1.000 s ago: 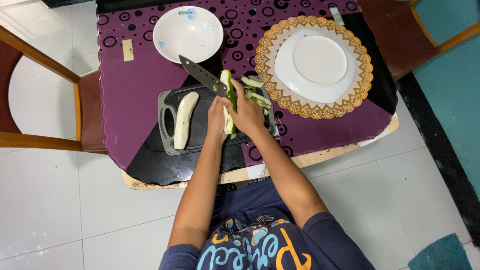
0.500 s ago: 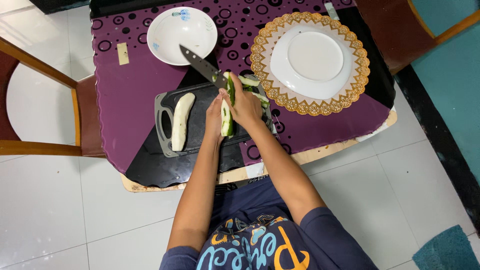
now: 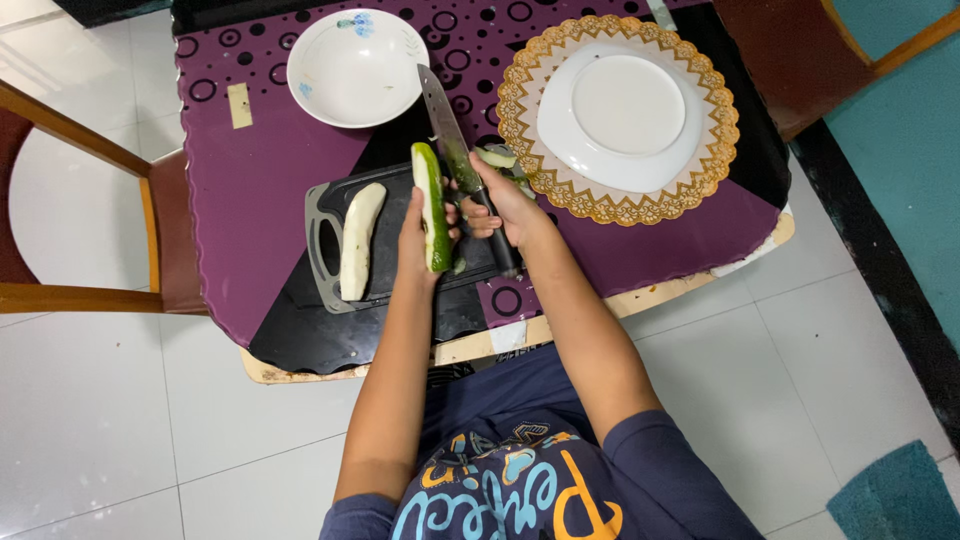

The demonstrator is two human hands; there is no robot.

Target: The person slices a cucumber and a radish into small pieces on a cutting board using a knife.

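My left hand point(image 3: 418, 240) holds a partly peeled green cucumber point(image 3: 431, 205) upright over the black cutting board point(image 3: 325, 240). My right hand point(image 3: 502, 205) grips a kitchen knife point(image 3: 447, 130) by its dark handle, with the blade pointing away from me, just right of the cucumber. A fully peeled pale cucumber point(image 3: 358, 238) lies on the left part of the board. Green peel strips point(image 3: 497, 157) lie at the board's far right, behind my right hand.
A white bowl point(image 3: 357, 67) stands at the far left of the purple table point(image 3: 250, 200). A white plate point(image 3: 625, 115) rests on a gold-edged mat point(image 3: 715, 150) at the far right. A wooden chair point(image 3: 80, 200) stands to the left, another at the top right.
The knife blade has swung from pointing left to pointing nearly straight away from me. The green cucumber is now raised more upright in my left hand.
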